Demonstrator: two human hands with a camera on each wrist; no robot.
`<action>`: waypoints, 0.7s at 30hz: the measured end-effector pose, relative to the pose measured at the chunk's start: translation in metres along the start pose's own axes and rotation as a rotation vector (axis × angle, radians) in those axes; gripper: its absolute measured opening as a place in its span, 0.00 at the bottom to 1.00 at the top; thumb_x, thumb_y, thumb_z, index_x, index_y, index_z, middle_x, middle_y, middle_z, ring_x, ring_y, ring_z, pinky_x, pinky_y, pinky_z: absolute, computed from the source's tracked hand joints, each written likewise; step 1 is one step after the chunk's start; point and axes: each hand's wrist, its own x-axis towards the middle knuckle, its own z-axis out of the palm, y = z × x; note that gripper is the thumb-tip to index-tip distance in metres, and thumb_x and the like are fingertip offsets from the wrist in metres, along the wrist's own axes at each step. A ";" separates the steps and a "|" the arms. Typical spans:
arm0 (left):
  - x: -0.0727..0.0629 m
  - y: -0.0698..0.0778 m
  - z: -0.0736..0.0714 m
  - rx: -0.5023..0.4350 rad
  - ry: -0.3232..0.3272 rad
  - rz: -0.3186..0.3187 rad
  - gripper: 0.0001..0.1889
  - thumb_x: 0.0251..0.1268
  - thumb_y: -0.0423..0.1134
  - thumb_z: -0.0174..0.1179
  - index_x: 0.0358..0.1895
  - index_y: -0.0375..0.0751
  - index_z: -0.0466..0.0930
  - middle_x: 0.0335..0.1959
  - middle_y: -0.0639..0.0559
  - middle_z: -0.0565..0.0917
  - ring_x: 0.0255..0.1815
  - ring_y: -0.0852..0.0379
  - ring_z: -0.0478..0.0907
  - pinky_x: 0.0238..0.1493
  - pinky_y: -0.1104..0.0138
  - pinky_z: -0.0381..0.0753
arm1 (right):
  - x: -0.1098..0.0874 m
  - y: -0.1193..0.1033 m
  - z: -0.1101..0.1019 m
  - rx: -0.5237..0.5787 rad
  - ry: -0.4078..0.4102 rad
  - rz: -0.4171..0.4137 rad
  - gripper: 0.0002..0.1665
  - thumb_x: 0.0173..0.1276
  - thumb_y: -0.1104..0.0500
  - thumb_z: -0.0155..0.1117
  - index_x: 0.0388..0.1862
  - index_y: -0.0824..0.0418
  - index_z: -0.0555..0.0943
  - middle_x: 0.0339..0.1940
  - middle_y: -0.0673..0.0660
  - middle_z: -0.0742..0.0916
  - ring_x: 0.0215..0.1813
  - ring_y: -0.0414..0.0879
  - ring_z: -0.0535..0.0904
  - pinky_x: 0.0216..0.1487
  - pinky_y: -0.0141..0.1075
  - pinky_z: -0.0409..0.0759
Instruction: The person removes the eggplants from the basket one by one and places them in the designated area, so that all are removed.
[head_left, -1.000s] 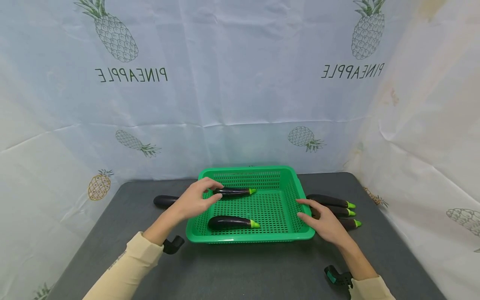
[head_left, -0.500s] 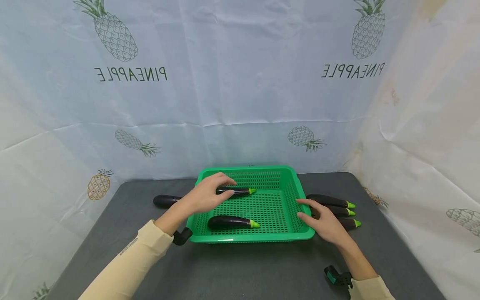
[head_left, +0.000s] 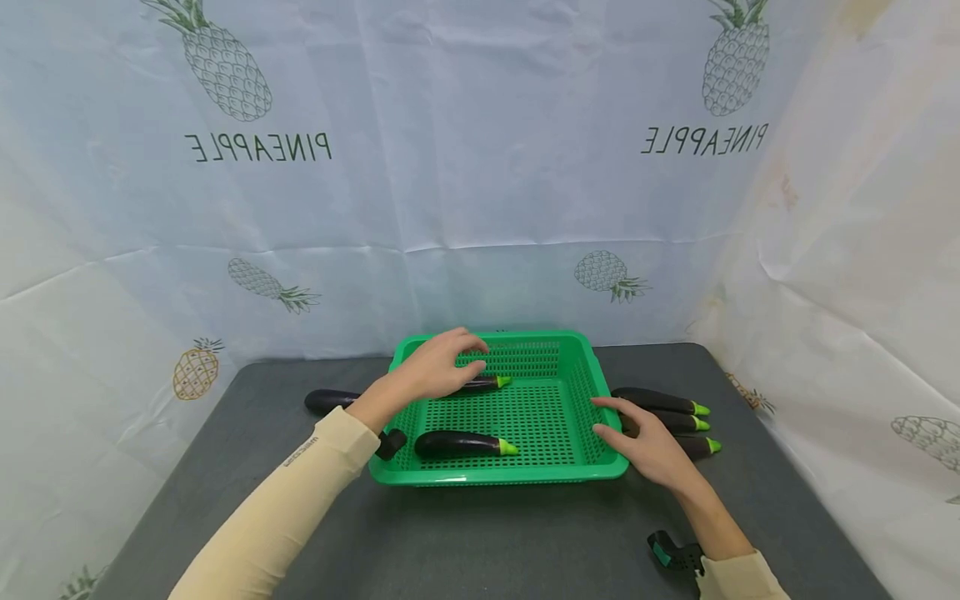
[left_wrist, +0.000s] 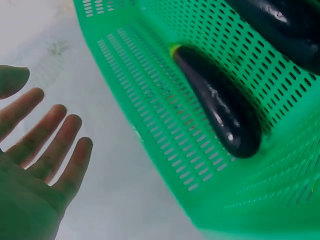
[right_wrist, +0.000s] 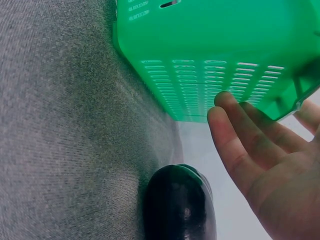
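My left hand (head_left: 441, 363) hovers over the back left of the green plastic basket (head_left: 501, 477), fingers loosely spread. In the left wrist view nothing lies within that hand (left_wrist: 45, 160), which shows beyond the basket's rim. A dark eggplant (head_left: 483, 383) lies along the basket's back, partly hidden behind the hand. Another eggplant (head_left: 457, 444) lies nearer the front, its green stem to the right. My right hand (head_left: 647, 442) holds the basket's right rim, thumb and forefinger over the edge. In the right wrist view its other fingers (right_wrist: 240, 132) are against the slotted outer wall.
Several eggplants (head_left: 663, 402) lie side by side on the grey table (head_left: 480, 542) right of the basket, partly behind the right hand. One more eggplant (head_left: 330, 401) lies left of it, under the left forearm. A pineapple-printed curtain (head_left: 480, 167) closes off the back and sides.
My left hand has moved right and slightly away from me above the basket, its fingers empty throughout. The right hand, basket and eggplants have stayed put.
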 end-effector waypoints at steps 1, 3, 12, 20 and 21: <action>0.003 -0.001 0.001 0.003 -0.003 -0.002 0.17 0.79 0.43 0.56 0.62 0.42 0.81 0.58 0.47 0.80 0.59 0.48 0.77 0.58 0.52 0.78 | 0.000 0.000 0.000 0.003 0.000 0.002 0.29 0.77 0.50 0.63 0.74 0.55 0.73 0.72 0.63 0.75 0.65 0.60 0.77 0.51 0.48 0.81; 0.007 -0.005 0.003 0.010 -0.013 -0.008 0.17 0.79 0.43 0.56 0.62 0.41 0.80 0.58 0.45 0.80 0.59 0.47 0.77 0.58 0.51 0.78 | 0.000 0.000 0.000 0.003 0.001 0.004 0.29 0.77 0.50 0.63 0.74 0.55 0.73 0.73 0.63 0.74 0.66 0.61 0.76 0.51 0.50 0.80; 0.023 -0.024 0.014 0.054 -0.089 -0.076 0.20 0.80 0.46 0.55 0.65 0.41 0.79 0.60 0.44 0.78 0.61 0.46 0.76 0.59 0.50 0.77 | 0.000 0.000 0.001 0.009 0.004 0.008 0.30 0.77 0.50 0.63 0.74 0.55 0.73 0.73 0.63 0.74 0.65 0.60 0.77 0.50 0.48 0.81; 0.031 -0.038 0.027 -0.003 -0.124 -0.122 0.21 0.79 0.46 0.55 0.67 0.41 0.77 0.64 0.43 0.77 0.63 0.45 0.75 0.61 0.48 0.76 | -0.001 0.000 0.001 0.008 0.007 0.009 0.30 0.77 0.50 0.63 0.74 0.55 0.73 0.72 0.63 0.75 0.68 0.62 0.74 0.53 0.52 0.79; 0.032 -0.039 0.029 -0.011 -0.128 -0.126 0.21 0.79 0.46 0.55 0.67 0.41 0.77 0.64 0.44 0.77 0.63 0.45 0.75 0.61 0.49 0.76 | -0.001 0.000 0.001 0.008 0.007 0.012 0.30 0.77 0.50 0.63 0.74 0.55 0.73 0.72 0.63 0.75 0.67 0.62 0.75 0.52 0.51 0.80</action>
